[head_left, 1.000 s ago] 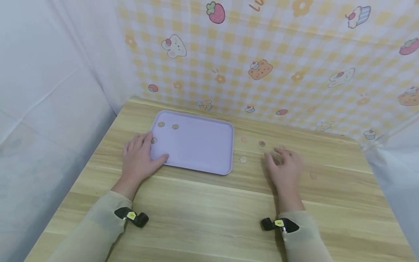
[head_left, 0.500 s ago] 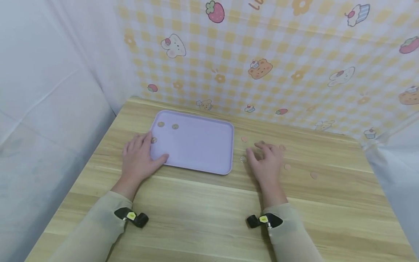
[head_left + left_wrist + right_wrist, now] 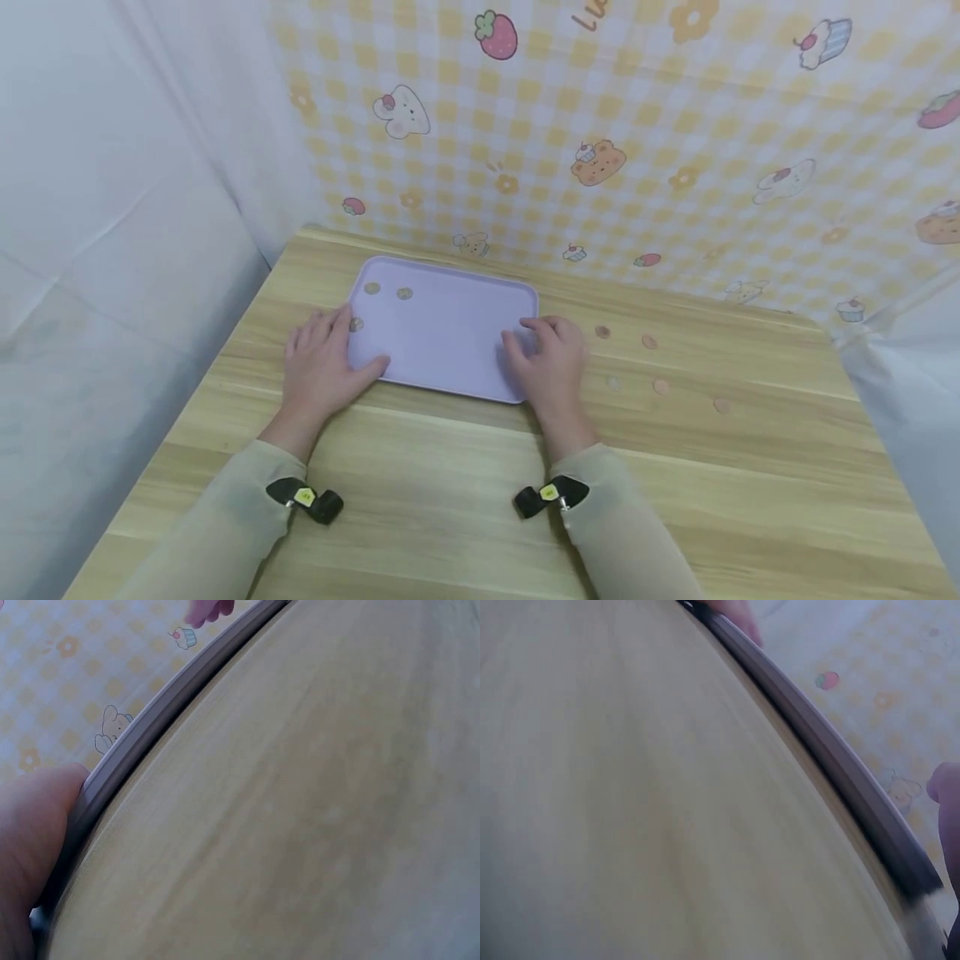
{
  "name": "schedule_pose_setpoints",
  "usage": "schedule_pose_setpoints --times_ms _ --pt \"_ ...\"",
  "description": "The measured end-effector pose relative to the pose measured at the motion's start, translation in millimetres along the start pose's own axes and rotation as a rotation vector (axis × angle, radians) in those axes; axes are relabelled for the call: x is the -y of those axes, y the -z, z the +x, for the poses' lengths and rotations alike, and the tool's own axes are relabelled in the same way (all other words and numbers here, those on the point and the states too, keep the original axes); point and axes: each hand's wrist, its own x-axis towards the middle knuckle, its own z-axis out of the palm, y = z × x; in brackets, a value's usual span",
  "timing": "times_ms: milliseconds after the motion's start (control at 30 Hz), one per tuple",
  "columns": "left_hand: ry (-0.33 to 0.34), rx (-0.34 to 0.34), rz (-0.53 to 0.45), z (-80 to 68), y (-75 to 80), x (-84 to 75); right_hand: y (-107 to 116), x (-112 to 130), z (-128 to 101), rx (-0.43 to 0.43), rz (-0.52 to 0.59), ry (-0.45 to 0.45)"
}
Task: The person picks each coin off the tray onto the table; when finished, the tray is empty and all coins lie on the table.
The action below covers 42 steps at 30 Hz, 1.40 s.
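Tray (image 3: 442, 333) under both hands' fingers

The tray (image 3: 442, 333) is a soft pastel lilac, plain all over, no print on it. The table (image 3: 465, 492) under it is light wood, pale yellowish with streaky grain lines. The coins (image 3: 387, 292) on the tray look dull silvery-grey, and the ones loose on the wood (image 3: 649, 342) come off more coppery pink. The backdrop (image 3: 600, 142) is a yellow and white gingham check dotted with cartoon stuff: red strawberries, orange bears, white bunnies, cupcakes and little orange flowers. The side sheets (image 3: 112, 233) are plain white. Both sleeves (image 3: 225, 517) are pale beige, each with a black clip (image 3: 318, 504) carrying a small yellow tag.
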Motion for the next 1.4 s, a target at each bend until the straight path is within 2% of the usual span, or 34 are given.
schedule_pose_setpoints --times_ms 133,333,733,967,1400 --pt "0.001 0.008 0.002 0.4 -2.5 1.7 -10.0 14.9 1.7 0.017 -0.068 -0.040" --pt "0.000 0.008 0.011 0.0 -0.5 0.8 -19.6 28.3 6.4 0.026 -0.151 0.044" --pt "-0.003 0.005 0.018 0.2 2.6 -0.2 -45.4 49.3 11.3 0.036 -0.117 0.081" --pt "-0.004 0.006 0.021 1.4 2.4 1.0 -64.0 62.2 16.1 0.009 -0.094 0.104" --pt "0.012 0.016 0.017 1.0 1.3 -1.2 -89.2 85.8 18.0 0.085 -0.062 0.060"
